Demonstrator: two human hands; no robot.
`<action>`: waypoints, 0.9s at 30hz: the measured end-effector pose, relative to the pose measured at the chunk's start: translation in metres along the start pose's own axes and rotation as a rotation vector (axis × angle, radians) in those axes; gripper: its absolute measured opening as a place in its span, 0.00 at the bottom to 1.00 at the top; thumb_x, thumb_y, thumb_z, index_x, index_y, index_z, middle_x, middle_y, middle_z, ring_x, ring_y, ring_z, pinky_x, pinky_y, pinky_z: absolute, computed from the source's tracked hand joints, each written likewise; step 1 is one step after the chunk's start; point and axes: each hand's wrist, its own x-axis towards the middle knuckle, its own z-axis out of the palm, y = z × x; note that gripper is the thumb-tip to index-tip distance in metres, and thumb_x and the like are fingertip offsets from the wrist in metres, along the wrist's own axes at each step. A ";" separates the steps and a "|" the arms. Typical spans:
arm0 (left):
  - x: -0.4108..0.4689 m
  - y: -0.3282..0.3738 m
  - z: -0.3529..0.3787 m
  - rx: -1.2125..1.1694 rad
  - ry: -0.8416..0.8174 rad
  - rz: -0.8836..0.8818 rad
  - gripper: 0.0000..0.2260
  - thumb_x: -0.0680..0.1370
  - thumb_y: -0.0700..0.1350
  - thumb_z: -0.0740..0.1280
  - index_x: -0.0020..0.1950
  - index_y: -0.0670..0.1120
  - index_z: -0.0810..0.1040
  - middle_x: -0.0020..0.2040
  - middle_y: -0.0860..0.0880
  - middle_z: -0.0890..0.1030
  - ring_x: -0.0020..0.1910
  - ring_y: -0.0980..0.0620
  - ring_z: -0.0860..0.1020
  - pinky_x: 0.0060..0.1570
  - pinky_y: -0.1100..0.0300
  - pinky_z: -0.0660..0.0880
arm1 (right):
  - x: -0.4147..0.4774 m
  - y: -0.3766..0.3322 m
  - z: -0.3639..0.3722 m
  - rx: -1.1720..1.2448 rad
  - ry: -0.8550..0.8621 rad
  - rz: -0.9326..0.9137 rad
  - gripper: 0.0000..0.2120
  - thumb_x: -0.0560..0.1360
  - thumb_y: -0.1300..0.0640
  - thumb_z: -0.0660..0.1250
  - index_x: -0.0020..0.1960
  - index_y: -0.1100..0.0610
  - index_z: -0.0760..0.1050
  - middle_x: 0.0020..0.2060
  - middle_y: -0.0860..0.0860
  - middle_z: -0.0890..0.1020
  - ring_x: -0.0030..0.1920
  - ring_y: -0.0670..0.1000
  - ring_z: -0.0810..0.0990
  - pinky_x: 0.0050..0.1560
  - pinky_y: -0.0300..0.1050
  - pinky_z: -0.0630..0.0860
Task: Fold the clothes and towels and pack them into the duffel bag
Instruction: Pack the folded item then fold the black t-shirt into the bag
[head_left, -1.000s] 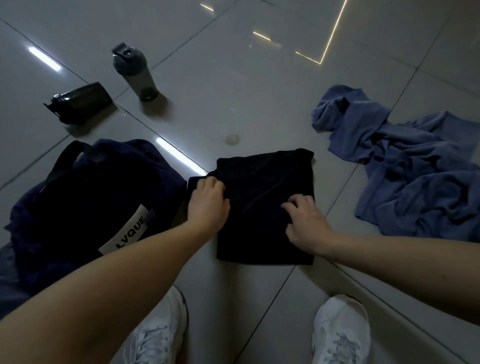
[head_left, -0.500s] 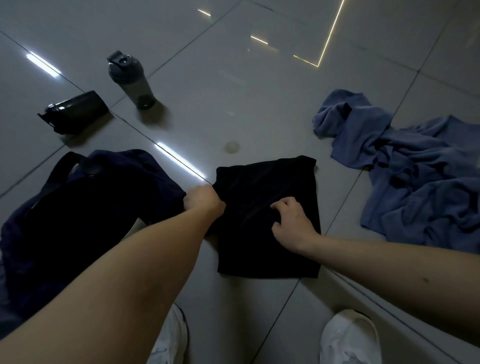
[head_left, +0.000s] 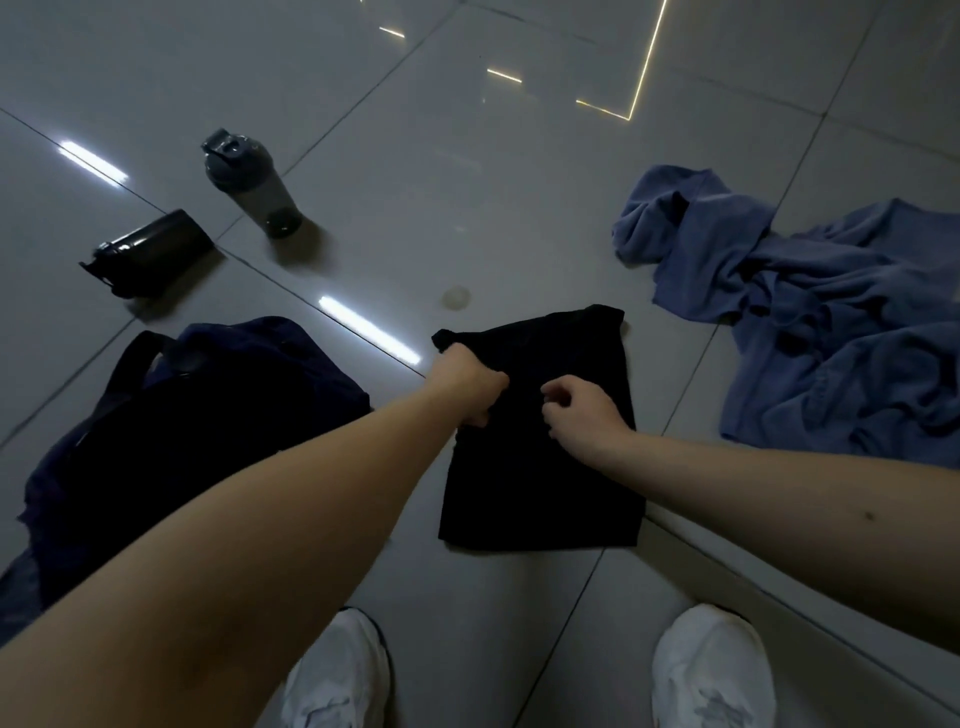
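A folded black garment (head_left: 545, 478) lies on the grey tiled floor in front of me. My left hand (head_left: 467, 387) grips its left edge, with the fingers curled round the cloth near the far left corner. Over the middle of the garment my right hand (head_left: 582, 415) has its fingers curled, and they seem to pinch the fabric. The dark navy duffel bag (head_left: 171, 431) sits on the floor to the left, partly behind my left forearm. A crumpled blue towel or garment (head_left: 831, 332) lies in a heap at the right.
Two bottles are on the floor at the far left: a grey shaker bottle (head_left: 249, 187) stands upright and a black bottle (head_left: 150, 252) lies on its side. My white shoes (head_left: 337, 675) (head_left: 711, 670) are at the bottom edge. Bare tiles stretch beyond the garment.
My left hand has gone from resting flat on the garment to gripping its left edge. My right hand has slid left toward the middle and curled its fingers. The garment's left side has narrowed.
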 end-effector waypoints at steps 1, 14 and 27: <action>-0.002 0.004 0.010 -0.015 -0.028 0.035 0.09 0.77 0.46 0.69 0.46 0.41 0.75 0.43 0.41 0.83 0.38 0.44 0.83 0.39 0.48 0.84 | 0.003 0.002 -0.001 0.109 0.024 0.053 0.12 0.80 0.55 0.62 0.62 0.54 0.77 0.53 0.51 0.80 0.52 0.54 0.81 0.57 0.54 0.81; 0.008 -0.030 0.021 0.079 0.118 0.299 0.15 0.78 0.37 0.62 0.62 0.50 0.77 0.53 0.49 0.83 0.49 0.50 0.82 0.53 0.50 0.80 | 0.008 0.004 0.019 -0.138 0.179 -0.251 0.10 0.73 0.50 0.75 0.51 0.50 0.78 0.50 0.46 0.73 0.48 0.48 0.77 0.51 0.44 0.76; 0.049 -0.056 -0.003 -0.180 0.069 -0.039 0.22 0.74 0.44 0.75 0.64 0.41 0.73 0.55 0.45 0.78 0.55 0.46 0.78 0.56 0.54 0.75 | 0.023 0.002 0.002 -0.343 0.392 -0.131 0.13 0.76 0.59 0.65 0.60 0.54 0.77 0.58 0.54 0.75 0.61 0.57 0.72 0.63 0.50 0.71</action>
